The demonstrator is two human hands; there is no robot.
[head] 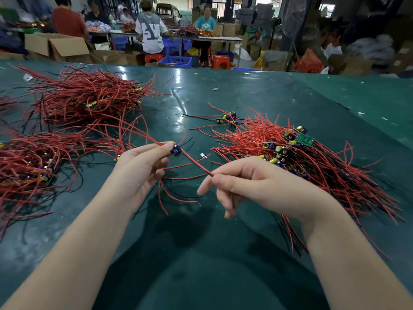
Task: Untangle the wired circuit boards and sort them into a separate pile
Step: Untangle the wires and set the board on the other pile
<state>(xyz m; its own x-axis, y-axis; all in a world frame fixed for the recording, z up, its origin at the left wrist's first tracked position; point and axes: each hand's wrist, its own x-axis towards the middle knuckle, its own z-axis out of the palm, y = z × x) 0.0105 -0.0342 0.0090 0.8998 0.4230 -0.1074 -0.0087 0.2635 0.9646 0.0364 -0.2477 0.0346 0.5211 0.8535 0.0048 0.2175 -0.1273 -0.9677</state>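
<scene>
Glossy green bench (223,90) strewn with red-wired circuit boards (297,153), left hand (143,166) pinching one board (175,150), right hand (250,182) pinching its wire (196,163), workers (149,30) seated beyond far edge among cardboard boxes (55,47)

A small circuit board (175,150) with blue capacitors hung above the table, its red wire (196,164) stretched taut, between tangled red-wired piles left (82,99) and right (297,157).
</scene>
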